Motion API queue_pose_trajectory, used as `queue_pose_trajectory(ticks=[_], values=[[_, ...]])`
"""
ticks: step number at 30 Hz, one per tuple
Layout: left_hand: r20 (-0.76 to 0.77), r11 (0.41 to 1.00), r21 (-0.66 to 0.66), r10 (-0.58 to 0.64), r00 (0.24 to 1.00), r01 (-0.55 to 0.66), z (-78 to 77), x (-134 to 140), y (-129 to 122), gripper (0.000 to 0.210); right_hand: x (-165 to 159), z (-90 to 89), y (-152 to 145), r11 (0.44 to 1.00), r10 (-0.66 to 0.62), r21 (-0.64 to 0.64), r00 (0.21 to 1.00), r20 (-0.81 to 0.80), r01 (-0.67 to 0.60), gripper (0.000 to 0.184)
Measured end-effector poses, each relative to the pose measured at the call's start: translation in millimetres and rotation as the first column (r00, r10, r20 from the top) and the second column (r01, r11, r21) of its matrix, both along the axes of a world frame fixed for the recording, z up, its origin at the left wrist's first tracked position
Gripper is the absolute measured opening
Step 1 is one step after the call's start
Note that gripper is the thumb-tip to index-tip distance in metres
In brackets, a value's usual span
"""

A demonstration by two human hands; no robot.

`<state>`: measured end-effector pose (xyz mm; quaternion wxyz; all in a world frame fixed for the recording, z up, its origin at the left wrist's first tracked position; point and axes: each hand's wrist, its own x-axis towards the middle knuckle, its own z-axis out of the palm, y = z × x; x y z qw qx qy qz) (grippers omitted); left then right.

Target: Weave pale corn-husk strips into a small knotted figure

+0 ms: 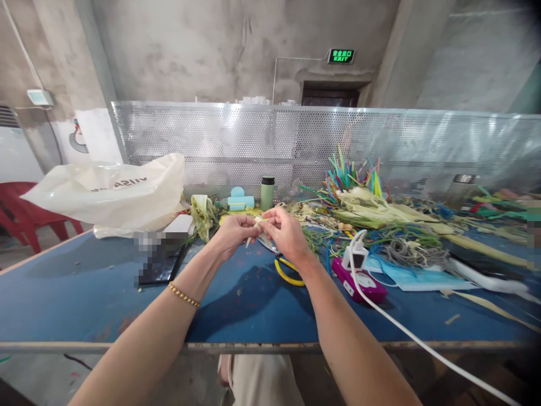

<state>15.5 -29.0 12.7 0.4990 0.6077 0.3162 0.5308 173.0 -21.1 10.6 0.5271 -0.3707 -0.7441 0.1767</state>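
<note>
Above the middle of the blue table [249, 316], my left hand [234, 232] and my right hand [284, 232] meet with their fingertips pinched together. Between them is a small pale strip [248, 242], looking like a piece of corn husk; one narrow end hangs below my left fingers. Its upper part is mostly covered by the fingers. Just under my right wrist lies a tool with yellow handles [289, 277], partly hidden by the forearm. Dried corn husks [372, 206] are heaped beyond, to the right.
A white plastic bag [114, 192] stands at the left, near a dark tablet-like device [163, 268]. A green bottle [267, 193] stands at the back. On the right are a purple power socket [359, 282] with a white cable, a blue face mask [422, 276] and coiled cords [406, 251].
</note>
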Motion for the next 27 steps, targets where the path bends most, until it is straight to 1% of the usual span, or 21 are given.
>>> queue_pose_trajectory(ticks=[2, 5, 8, 12, 17, 20, 24, 27], values=[[-0.059, 0.999, 0.036, 0.028, 0.998, -0.026, -0.8, 0, 0, 0.026, 1, 1.2, -1, 1.0, -0.008, 0.011, 1.0, 0.013, 0.008, 0.02], [-0.161, 0.992, 0.101, 0.088, 0.983, -0.072, -2.6, 1, 0, 0.026, 2, 3.4, -3, 0.999, -0.022, 0.028, 0.996, 0.081, 0.02, 0.02], [-0.239, 0.985, 0.153, 0.116, 0.964, -0.08, -4.8, 0, 2, 0.025, 2, 4.1, -3, 0.999, -0.037, 0.015, 0.992, 0.119, 0.035, 0.015], [-0.294, 0.978, 0.206, 0.103, 0.95, -0.042, -6.9, 0, 4, 0.02, 3, 2.1, 1, 0.999, -0.047, -0.017, 0.998, 0.037, 0.047, 0.012], [-0.375, 0.963, 0.269, 0.072, 0.924, 0.035, -7.0, -1, 3, 0.016, 5, 2.5, 1, 0.999, 0.014, -0.05, 0.997, -0.07, -0.017, 0.011], [-0.408, 0.961, 0.265, 0.034, 0.912, 0.083, -5.8, -2, 0, 0.019, 4, 5.0, -1, 0.998, 0.042, -0.046, 0.994, -0.103, -0.047, 0.012], [-0.462, 0.964, 0.215, -0.04, 0.886, 0.156, -2.4, -3, -4, 0.021, 4, 7.5, -3, 0.997, 0.062, -0.027, 0.988, -0.144, -0.067, 0.015], [-0.49, 0.967, 0.182, -0.067, 0.869, 0.177, 1.2, -2, -8, 0.025, 3, 7.7, -3, 0.994, 0.094, -0.034, 0.981, -0.172, -0.101, 0.017]])
